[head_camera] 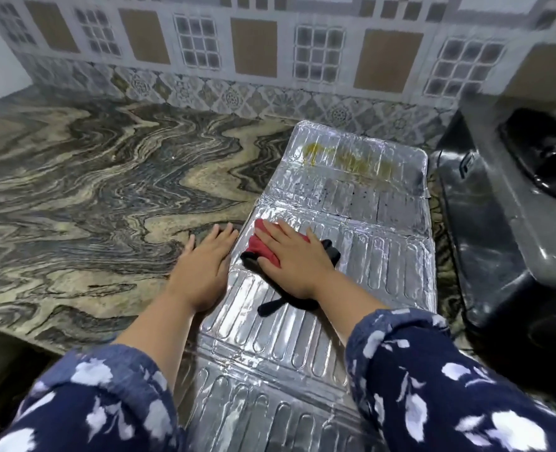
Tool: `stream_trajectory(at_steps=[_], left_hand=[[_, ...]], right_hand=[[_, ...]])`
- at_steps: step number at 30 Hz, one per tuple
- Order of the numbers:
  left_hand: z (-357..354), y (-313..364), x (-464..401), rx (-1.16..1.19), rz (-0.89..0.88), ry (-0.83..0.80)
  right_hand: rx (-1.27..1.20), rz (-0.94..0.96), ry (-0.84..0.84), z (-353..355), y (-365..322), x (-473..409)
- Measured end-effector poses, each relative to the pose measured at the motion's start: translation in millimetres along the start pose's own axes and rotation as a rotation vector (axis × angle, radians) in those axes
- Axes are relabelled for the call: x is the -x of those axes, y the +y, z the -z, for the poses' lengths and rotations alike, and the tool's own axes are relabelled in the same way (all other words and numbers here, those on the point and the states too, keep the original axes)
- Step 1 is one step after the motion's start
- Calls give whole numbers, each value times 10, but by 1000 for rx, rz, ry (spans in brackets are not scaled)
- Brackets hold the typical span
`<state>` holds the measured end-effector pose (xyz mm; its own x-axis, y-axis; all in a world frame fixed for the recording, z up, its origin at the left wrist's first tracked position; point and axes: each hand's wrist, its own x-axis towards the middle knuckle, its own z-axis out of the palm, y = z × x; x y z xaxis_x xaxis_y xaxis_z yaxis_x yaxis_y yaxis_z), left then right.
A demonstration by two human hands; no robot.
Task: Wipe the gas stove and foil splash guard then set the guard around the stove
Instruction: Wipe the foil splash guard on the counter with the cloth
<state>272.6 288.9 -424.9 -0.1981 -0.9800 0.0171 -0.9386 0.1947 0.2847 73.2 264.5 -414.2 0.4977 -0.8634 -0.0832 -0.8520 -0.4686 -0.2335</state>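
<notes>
The foil splash guard point(361, 230) lies unfolded flat on the marble counter, stretching from the front edge toward the wall. Its far panel carries a yellow-brown stain point(345, 156) and its middle panel has dark specks. My right hand point(294, 257) presses flat, fingers straight, on a red and black cloth point(265, 251) lying on the guard's near-middle panel. Spread flat beside the guard's left edge, my left hand point(205, 269) rests on the counter with its fingers touching that edge. The black gas stove point(505, 207) stands at the right, partly cut off by the frame.
The swirled marble counter point(91, 190) extends wide to the left of the guard. A patterned tiled wall point(254, 60) rises behind it. The counter's front edge point(42, 331) drops off at lower left. Only a narrow gap separates the guard from the stove.
</notes>
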Motion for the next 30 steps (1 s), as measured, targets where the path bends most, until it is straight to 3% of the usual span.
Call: stream_trajectory(at_steps=[9, 20, 30], left_hand=[[-31, -3, 18, -17, 16, 59], [-28, -20, 3, -27, 12, 41], [51, -97, 73, -70, 16, -63]], right_hand=[[50, -120, 45, 194, 487, -523], [62, -394, 60, 231, 920, 172], [27, -342, 29, 170, 799, 384]])
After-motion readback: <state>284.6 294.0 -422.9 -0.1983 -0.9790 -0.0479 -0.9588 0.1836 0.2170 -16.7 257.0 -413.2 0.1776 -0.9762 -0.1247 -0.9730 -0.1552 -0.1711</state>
